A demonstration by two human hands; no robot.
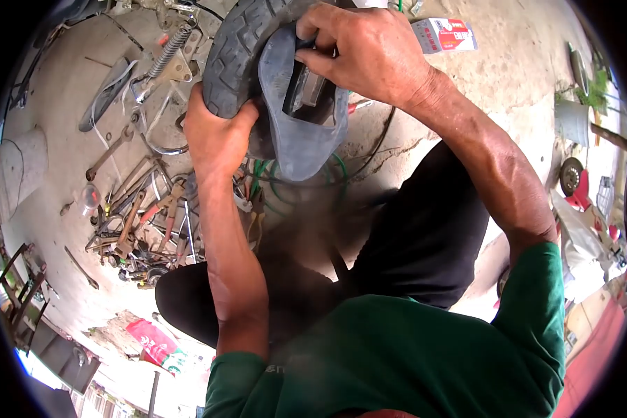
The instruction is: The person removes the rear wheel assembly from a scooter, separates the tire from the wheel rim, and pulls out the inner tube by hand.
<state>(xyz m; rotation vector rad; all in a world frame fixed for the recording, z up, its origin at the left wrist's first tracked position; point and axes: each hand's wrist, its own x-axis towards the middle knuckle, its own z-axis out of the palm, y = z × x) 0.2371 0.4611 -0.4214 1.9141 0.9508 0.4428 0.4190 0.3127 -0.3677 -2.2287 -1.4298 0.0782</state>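
A black tyre (231, 63) with chunky tread stands at the top of the view, its upper part cut off by the frame's edge. My left hand (219, 136) is closed around the tyre's lower left side, thumb on the near side wall. A limp grey rubber loop, which looks like a deflated inner tube (301, 150), hangs over the tyre's opening. My right hand (369, 52) pinches the tube's upper edge between thumb and fingers. Through the loop a dark and metallic part (306, 90) shows; its kind is unclear.
Several wrenches, pliers and other loose tools (153, 216) lie heaped on the concrete floor at left. Near them are a shock absorber spring (171, 52) and a sandal (108, 94). A green hose (338, 171) curls behind the tube. A red and white box (446, 35) stands at upper right.
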